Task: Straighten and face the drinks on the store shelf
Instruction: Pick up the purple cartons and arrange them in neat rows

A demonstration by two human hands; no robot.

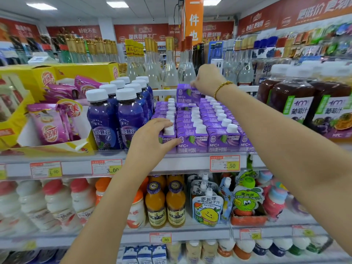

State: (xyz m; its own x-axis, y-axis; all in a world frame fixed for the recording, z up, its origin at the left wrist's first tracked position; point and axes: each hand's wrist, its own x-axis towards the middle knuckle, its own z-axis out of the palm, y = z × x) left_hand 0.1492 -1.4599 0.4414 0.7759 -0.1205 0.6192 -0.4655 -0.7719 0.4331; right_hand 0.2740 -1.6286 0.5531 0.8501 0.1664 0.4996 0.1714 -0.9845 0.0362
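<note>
Several rows of small purple juice cartons (192, 141) with white caps fill the middle of the top shelf (171, 161). My left hand (152, 139) grips the front carton (167, 137) of the leftmost row, fingers over its cap and thumb across its face. My right hand (206, 80) reaches to the back and pinches the top of a raised purple carton (185, 93) that stands above the rows. A bead bracelet circles that wrist.
Purple bottles (116, 119) with white caps stand just left of the cartons. Large grape juice jugs (297, 96) crowd the right. A yellow box of pink packets (51, 119) sits at the left. Glass bottles (171, 69) stand behind. Lower shelves hold orange bottles (164, 202) and pouches (207, 208).
</note>
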